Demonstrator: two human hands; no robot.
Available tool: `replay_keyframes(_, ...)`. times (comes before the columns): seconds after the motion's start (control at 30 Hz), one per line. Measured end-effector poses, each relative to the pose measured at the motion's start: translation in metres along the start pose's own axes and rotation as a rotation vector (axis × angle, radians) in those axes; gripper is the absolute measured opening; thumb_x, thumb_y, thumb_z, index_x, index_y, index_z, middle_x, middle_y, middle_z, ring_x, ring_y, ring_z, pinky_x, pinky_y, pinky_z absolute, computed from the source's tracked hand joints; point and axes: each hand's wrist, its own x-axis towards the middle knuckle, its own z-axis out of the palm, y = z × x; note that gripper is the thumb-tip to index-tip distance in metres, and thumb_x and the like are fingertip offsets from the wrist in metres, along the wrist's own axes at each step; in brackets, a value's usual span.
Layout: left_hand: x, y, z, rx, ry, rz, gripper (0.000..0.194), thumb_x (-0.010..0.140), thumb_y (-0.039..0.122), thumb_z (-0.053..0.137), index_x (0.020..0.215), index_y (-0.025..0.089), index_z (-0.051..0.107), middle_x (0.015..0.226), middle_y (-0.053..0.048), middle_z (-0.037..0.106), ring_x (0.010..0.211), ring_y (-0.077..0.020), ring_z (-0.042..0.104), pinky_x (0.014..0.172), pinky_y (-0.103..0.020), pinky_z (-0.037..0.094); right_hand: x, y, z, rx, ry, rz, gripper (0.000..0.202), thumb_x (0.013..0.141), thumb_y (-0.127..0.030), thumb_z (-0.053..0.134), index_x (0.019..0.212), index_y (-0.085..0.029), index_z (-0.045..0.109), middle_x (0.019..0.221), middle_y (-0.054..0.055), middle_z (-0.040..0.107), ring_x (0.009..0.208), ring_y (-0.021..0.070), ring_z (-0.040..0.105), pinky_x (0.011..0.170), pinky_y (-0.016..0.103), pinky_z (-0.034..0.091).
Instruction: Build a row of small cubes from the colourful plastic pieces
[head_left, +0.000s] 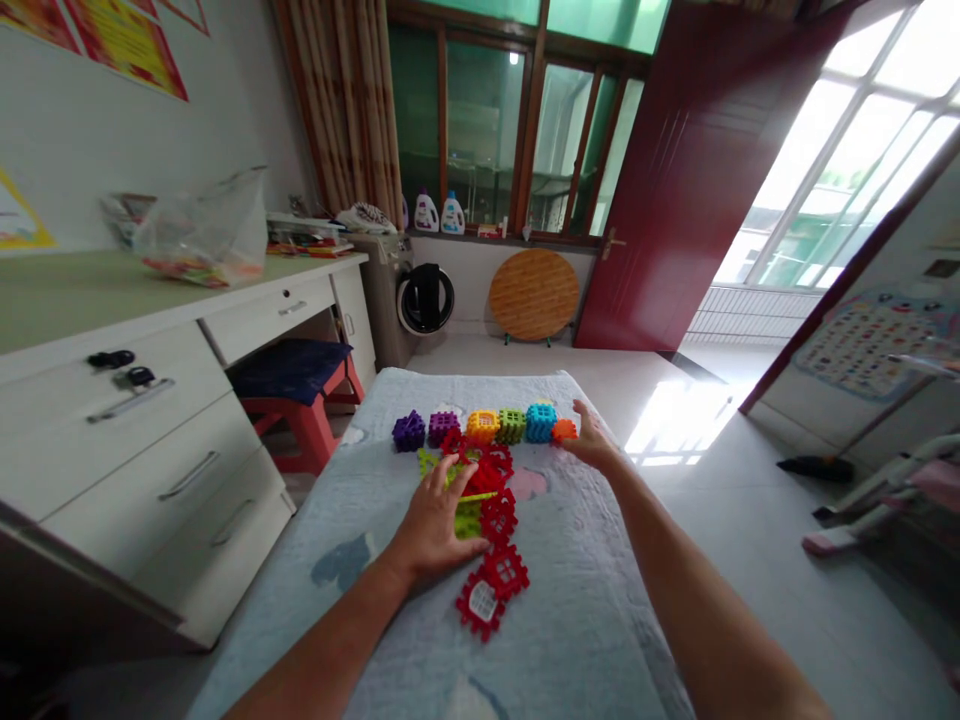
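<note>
My left hand (435,515) reaches over loose interlocking plastic building pieces, its fingers spread. Under and beside it lie yellow-green pieces (467,520) and red pieces (499,515), partly hidden by the hand. Closer to me is a red piece with a white label (482,602). At the right end of a row, my right hand (592,445) has its thumb at the orange pieces (564,431), with the index finger raised apart. Leftward along that row stand stacks in blue (541,423), green (512,426), yellow (482,427), magenta (444,428) and dark purple (409,431).
The pieces rest on a table covered by a pale blue cloth (360,620). To the left are a stool (300,375) and a white desk (180,440) bearing a plastic bag (206,230). A washing machine (386,300), round wooden board (534,293) and red door (667,180) stand beyond.
</note>
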Motion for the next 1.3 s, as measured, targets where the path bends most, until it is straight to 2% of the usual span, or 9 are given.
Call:
replay_keyframes(0.1, -0.001, 0.003, 0.002, -0.032, -0.029, 0.011, 0.083, 0.058, 0.028, 0.074, 0.134, 0.025, 0.04, 0.142, -0.01, 0.031, 0.131, -0.0319, 0.032, 0.108, -0.048, 0.03, 0.013, 0.014, 0.007, -0.102, -0.168, -0.007, 0.085, 0.055, -0.028, 0.069, 0.134, -0.014, 0.039, 0.132, 0.014, 0.046, 0.123, 0.0291, 0.039, 0.103, 0.04, 0.032)
replay_keyframes(0.27, -0.002, 0.013, -0.001, -0.107, -0.079, 0.093, 0.059, 0.066, 0.016, 0.061, 0.123, 0.026, 0.051, 0.13, -0.006, 0.049, 0.123, -0.0236, 0.044, 0.106, -0.039, 0.036, 0.02, 0.015, 0.013, -0.151, -0.31, -0.089, 0.06, 0.062, -0.027, 0.065, 0.121, -0.02, 0.054, 0.109, 0.006, 0.061, 0.102, 0.023, 0.054, 0.091, 0.033, 0.04)
replay_keyframes(0.43, 0.001, 0.015, -0.004, -0.156, 0.0, 0.082, 0.025, 0.073, 0.019, 0.058, 0.098, 0.023, 0.061, 0.101, -0.003, 0.062, 0.097, -0.0186, 0.058, 0.089, -0.032, 0.047, 0.008, 0.01, 0.01, -0.281, -0.248, -0.08, 0.046, 0.065, -0.033, 0.064, 0.109, -0.022, 0.06, 0.1, 0.008, 0.059, 0.089, 0.0214, 0.055, 0.082, 0.03, 0.041)
replay_keyframes(0.53, 0.004, 0.011, -0.007, -0.201, 0.124, 0.045, 0.017, 0.079, 0.021, 0.054, 0.096, 0.021, 0.059, 0.1, -0.004, 0.061, 0.097, -0.0174, 0.058, 0.089, -0.031, 0.047, -0.005, 0.01, 0.007, -0.268, -0.172, -0.012, 0.049, 0.063, -0.035, 0.066, 0.109, -0.022, 0.058, 0.099, 0.008, 0.055, 0.086, 0.0214, 0.054, 0.079, 0.032, 0.041)
replay_keyframes(0.73, 0.005, 0.001, -0.008, -0.209, 0.234, -0.016, 0.03, 0.081, 0.033, 0.058, 0.108, 0.021, 0.057, 0.125, -0.008, 0.044, 0.12, -0.0213, 0.044, 0.104, -0.038, 0.036, -0.026, -0.002, 0.002, 0.01, -0.048, -0.004, 0.048, 0.064, -0.027, 0.061, 0.111, -0.021, 0.053, 0.096, 0.004, 0.054, 0.087, 0.0188, 0.053, 0.081, 0.033, 0.043)
replay_keyframes(0.97, 0.008, -0.013, -0.008, -0.006, 0.413, -0.102, 0.032, 0.08, 0.039, 0.056, 0.107, 0.023, 0.059, 0.127, -0.009, 0.04, 0.12, -0.0266, 0.041, 0.104, -0.047, 0.033, -0.052, -0.081, 0.009, 0.332, -0.175, -0.333, 0.052, 0.064, -0.019, 0.06, 0.115, -0.022, 0.049, 0.105, 0.004, 0.052, 0.091, 0.018, 0.052, 0.085, 0.035, 0.044)
replay_keyframes(1.1, 0.028, -0.041, -0.021, 0.102, 0.55, -0.17, 0.044, 0.076, 0.031, 0.057, 0.118, 0.017, 0.05, 0.128, -0.014, 0.037, 0.126, -0.0299, 0.035, 0.106, -0.048, 0.029, -0.068, -0.111, 0.012, 0.414, -0.241, -0.456, 0.059, 0.063, -0.017, 0.063, 0.119, -0.023, 0.047, 0.116, 0.007, 0.048, 0.109, 0.0213, 0.047, 0.097, 0.039, 0.039)
replay_keyframes(1.2, 0.052, -0.072, -0.034, 0.178, 0.473, -0.229, 0.071, 0.065, 0.027, 0.064, 0.129, 0.015, 0.037, 0.132, -0.016, 0.034, 0.13, -0.0341, 0.029, 0.107, -0.05, 0.027, -0.076, -0.117, 0.015, 0.463, -0.298, -0.532, 0.067, 0.063, -0.018, 0.066, 0.126, -0.024, 0.043, 0.129, 0.008, 0.041, 0.123, 0.0226, 0.038, 0.106, 0.04, 0.032)
replay_keyframes(1.3, 0.075, -0.101, -0.046, 0.267, 0.281, -0.267, 0.085, 0.055, 0.025, 0.068, 0.132, 0.013, 0.033, 0.135, -0.018, 0.034, 0.132, -0.0367, 0.026, 0.108, -0.048, 0.025, -0.08, -0.114, 0.018, 0.485, -0.31, -0.533, 0.057, 0.067, -0.018, 0.064, 0.121, -0.024, 0.049, 0.132, 0.007, 0.042, 0.125, 0.0215, 0.038, 0.106, 0.039, 0.031)
